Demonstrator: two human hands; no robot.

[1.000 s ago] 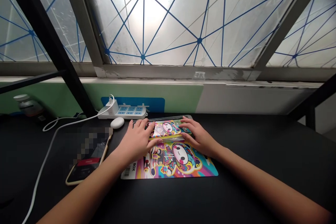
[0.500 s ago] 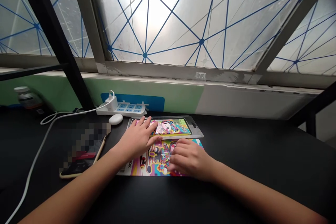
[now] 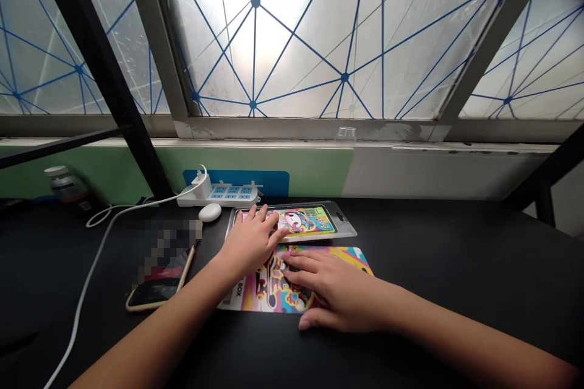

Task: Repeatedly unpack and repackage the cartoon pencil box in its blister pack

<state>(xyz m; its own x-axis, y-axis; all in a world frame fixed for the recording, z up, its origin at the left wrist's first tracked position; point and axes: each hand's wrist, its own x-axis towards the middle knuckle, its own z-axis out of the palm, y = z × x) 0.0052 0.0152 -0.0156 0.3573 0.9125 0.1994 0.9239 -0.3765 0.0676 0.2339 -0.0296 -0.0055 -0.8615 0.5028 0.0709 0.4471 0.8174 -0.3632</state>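
Note:
My left hand [image 3: 253, 240] lies over the left part of a clear plastic package [image 3: 345, 228] that has a bright cartoon-printed card [image 3: 310, 220] inside. Its fingers are spread and its thumb points right. Just in front of the package is a colourful printed sheet [image 3: 292, 299], with "BOX" lettered at its left end. My right hand [image 3: 331, 285] rests on the right half of this sheet, fingers stretched out to the left and thumb apart near the front edge. The palms hide parts of both prints.
A phone [image 3: 155, 292] with a pale rim lies to the left, its upper part blurred out. Behind stand a white power strip [image 3: 235, 196] with a white cable [image 3: 91, 282], a small white oval case [image 3: 210, 213] and a bottle [image 3: 66, 182]. A window [image 3: 296, 36] is beyond the desk.
My right hand has gone from curled fingers to stretched-out ones, with the thumb now apart. The sheet's right end sits slightly farther right. My left hand stays on the package; the camera view has shifted.

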